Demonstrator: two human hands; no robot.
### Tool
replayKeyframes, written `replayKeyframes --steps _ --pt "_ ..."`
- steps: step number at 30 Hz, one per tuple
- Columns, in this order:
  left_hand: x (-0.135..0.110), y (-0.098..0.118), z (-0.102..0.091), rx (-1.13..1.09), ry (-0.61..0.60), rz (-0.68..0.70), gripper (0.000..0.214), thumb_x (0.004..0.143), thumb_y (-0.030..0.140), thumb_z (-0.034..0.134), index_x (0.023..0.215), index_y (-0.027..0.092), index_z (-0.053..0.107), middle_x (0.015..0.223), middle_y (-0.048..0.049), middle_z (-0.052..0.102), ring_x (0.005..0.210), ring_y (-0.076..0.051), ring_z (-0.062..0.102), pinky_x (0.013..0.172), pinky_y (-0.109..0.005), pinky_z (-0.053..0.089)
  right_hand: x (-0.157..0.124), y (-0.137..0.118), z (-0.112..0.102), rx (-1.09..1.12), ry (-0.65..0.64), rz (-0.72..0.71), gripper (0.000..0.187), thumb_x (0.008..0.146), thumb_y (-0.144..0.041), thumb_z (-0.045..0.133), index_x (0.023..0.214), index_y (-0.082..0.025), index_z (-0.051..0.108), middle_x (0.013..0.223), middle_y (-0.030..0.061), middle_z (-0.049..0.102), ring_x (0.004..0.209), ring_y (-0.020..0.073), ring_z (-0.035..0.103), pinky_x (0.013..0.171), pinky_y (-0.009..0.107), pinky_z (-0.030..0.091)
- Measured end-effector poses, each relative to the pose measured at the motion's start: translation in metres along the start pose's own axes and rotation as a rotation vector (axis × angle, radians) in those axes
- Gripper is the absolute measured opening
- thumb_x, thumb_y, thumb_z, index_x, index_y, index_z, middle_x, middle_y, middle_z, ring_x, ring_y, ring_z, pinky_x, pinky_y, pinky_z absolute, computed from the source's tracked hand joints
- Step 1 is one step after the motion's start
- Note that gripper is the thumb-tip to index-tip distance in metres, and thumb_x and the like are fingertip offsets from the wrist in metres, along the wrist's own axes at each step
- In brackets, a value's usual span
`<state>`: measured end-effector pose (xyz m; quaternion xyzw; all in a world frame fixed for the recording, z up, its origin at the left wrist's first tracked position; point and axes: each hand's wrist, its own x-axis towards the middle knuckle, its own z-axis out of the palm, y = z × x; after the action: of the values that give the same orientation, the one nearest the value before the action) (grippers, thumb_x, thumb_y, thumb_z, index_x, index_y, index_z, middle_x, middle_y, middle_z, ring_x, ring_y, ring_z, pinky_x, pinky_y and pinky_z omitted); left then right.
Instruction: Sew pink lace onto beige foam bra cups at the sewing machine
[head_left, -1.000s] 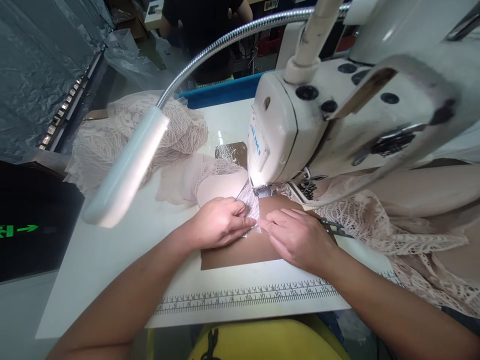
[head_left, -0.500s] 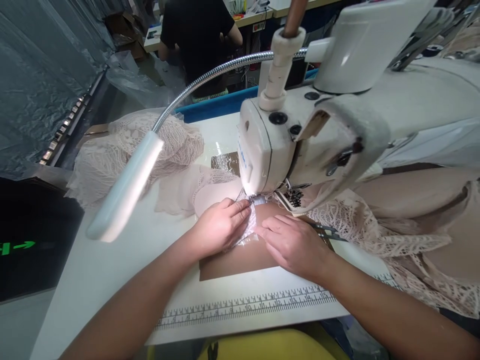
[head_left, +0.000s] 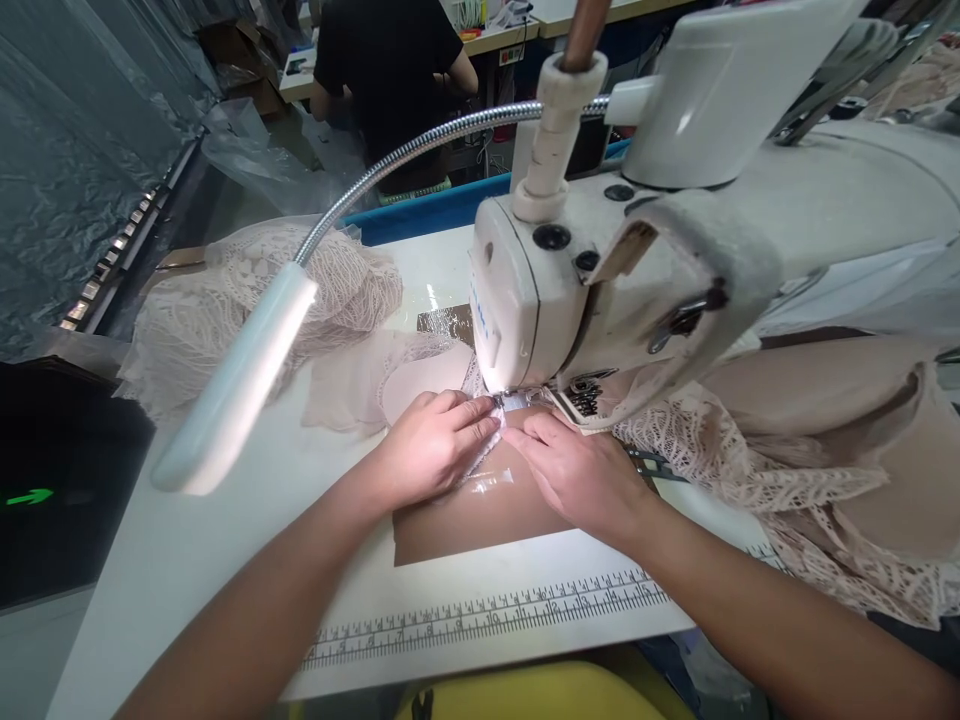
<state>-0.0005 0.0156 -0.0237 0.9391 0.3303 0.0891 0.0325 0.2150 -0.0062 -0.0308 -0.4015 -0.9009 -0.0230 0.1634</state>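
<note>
A white sewing machine (head_left: pixel 517 300) stands over the pale pink lace piece (head_left: pixel 421 382), which has a smooth rounded panel and a narrow lace edge. Close to the needle area, my left hand (head_left: pixel 429 445) is closed on that piece, its fingers pressed together over the lace edge and its thumb mostly hidden. My right hand (head_left: pixel 589 478) pinches the near end of the same edge between thumb and forefinger, just right of my left fingertips. The brown sheet (head_left: pixel 480 530) lies under both hands. Black-handled scissors or tweezers (head_left: pixel 660 466) lie partly hidden behind my right hand.
A lamp (head_left: pixel 236 385) on a bendy metal arm hangs over the left side. Lace cloth is heaped at the left (head_left: pixel 202 320) and more lace fabric (head_left: pixel 795 480) lies at the right. A printed ruler (head_left: pixel 480 622) runs along the front edge. A person in black (head_left: pixel 390 80) sits beyond.
My right hand has moved left and slightly up, so its fingertips now meet the lace edge beside my left fingers. My left hand has barely moved. The view has shifted slightly.
</note>
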Motion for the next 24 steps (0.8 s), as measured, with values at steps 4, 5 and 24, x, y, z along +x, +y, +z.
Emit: replayKeyframes --steps 4,5,24 --pt "0.0009 -0.0015 0.0001 0.021 -0.015 -0.018 0.033 0.095 0.024 0.041 0.122 0.019 0.059 0.131 -0.0067 0.058 0.1 -0.024 0.051 0.076 -0.038 0.04 0.0042 -0.0035 0.0001 -0.025 -0.011 0.092 0.03 0.083 -0.008 0.049 0.102 -0.018 0.07 0.08 0.0041 0.064 0.068 0.016 0.05 0.062 0.031 0.034" --pt "0.0011 -0.0022 0.0005 0.024 -0.019 -0.025 0.033 0.094 0.023 0.042 0.122 0.019 0.058 0.131 -0.0066 0.058 0.1 -0.024 0.051 0.075 -0.037 0.039 0.005 -0.0042 0.0003 -0.036 -0.017 0.114 0.03 0.083 -0.007 0.049 0.101 -0.019 0.07 0.081 0.0043 0.064 0.068 0.0162 0.05 0.061 0.031 0.034" --pt "0.0023 -0.0064 0.0017 0.014 0.009 -0.092 0.039 0.092 0.023 0.04 0.128 0.018 0.055 0.131 -0.0104 0.056 0.102 -0.027 0.05 0.081 -0.041 0.038 0.0022 -0.0004 0.0048 0.016 -0.009 0.136 0.037 0.088 -0.012 0.045 0.114 -0.023 0.068 0.078 0.0012 0.065 0.064 0.0131 0.051 0.057 0.027 0.034"
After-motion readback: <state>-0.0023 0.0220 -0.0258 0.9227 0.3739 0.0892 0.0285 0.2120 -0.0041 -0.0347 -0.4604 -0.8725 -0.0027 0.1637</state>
